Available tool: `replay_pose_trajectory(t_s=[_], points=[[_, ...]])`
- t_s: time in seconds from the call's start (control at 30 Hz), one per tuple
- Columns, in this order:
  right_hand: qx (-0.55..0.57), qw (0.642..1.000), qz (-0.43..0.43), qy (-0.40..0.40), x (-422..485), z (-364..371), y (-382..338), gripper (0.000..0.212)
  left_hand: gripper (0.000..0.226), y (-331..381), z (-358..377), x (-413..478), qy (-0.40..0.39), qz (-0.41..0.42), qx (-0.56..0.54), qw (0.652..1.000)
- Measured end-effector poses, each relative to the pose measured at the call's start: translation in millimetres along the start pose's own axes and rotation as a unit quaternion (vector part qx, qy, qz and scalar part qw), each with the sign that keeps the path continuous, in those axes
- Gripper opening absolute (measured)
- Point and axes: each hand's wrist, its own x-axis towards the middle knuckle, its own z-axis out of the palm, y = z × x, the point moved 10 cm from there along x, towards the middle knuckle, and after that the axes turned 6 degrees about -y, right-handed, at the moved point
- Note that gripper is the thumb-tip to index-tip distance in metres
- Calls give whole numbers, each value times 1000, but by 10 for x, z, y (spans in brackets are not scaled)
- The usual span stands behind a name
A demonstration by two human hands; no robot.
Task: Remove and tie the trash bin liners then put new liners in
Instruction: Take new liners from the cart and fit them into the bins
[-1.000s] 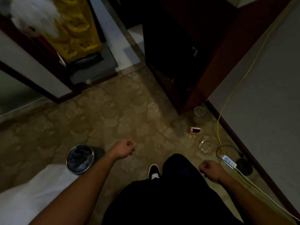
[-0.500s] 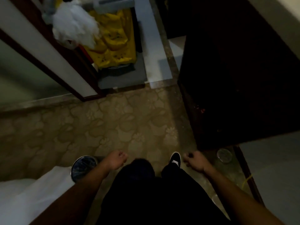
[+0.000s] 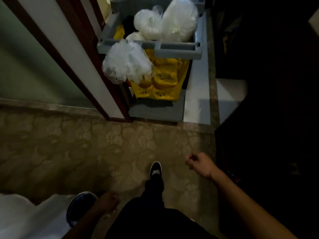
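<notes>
Since a second ago the view has swung up and forward: the grey cart [image 3: 177,49] now fills the doorway at the top, and the trash bin [image 3: 77,207] has slid down to the bottom left. Both hands have shifted too. The left hand [image 3: 108,200] has dropped low beside the bin and the right hand [image 3: 198,163] has swung ahead.

The bin stands on the patterned carpet [image 3: 69,149] at its near left edge, right beside white bedding [image 3: 20,218] in the bottom left corner. Its inside is dark and blurred, so I cannot tell whether a liner sits in it. The left hand hangs just right of the bin's rim, apart from it, fingers loosely curled with nothing in them as far as the dim picture shows. The right hand is out over the right side of the carpet, near a dark cabinet [image 3: 267,118], its fingers loosely curled on nothing.

One black shoe [image 3: 155,169] is planted mid-carpet between the hands.

Past the carpet's far edge the cart stands on pale tile, close against a dark wooden door frame [image 3: 81,54]. A yellow bag [image 3: 165,78] hangs under its grey rim, a crumpled bundle of clear plastic bags [image 3: 126,62] hangs at its left corner, and two fuller white bags [image 3: 165,23] sit in its top.
</notes>
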Motion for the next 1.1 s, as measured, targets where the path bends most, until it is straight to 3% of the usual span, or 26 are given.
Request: replay_pose_trajectory(t_s=[0.07,0.2,0.33,0.5,0.6,0.73,0.83,0.9,1.0,1.1], points=[[-28,999,40,-5,178,-73,78,18,26,260,-300,204,14,-11,-15,1000],[-77,991,107,-21,482,-181,250,10,46,1311,-977,533,10,62,-10,998],[-93,989,117,-11,737,-363,142,5,35,2356,-1755,588,26,146,-19,989],[-54,992,110,-3,1186,-606,-261,19,8,3633,-2692,365,89,258,1,962],[9,996,85,6,1548,-814,-634,14,12,4287,-3177,150,163,304,47,937],[41,999,-16,-4,2034,-1147,-1485,13,10,4876,-3843,-256,343,340,36,875],[50,994,-96,-15,2249,-1427,-2277,17,28,5002,-4232,-407,517,280,115,801],[47,988,-147,-31,2363,-1566,-2752,14,51,4970,-4378,-354,578,196,169,774],[31,976,-205,-61,2488,-1689,-3365,8,83,4762,-4543,-220,584,79,134,796],[1,967,-235,-102,2616,-1697,-3788,5,110,4473,-4733,-169,595,-42,121,794]])
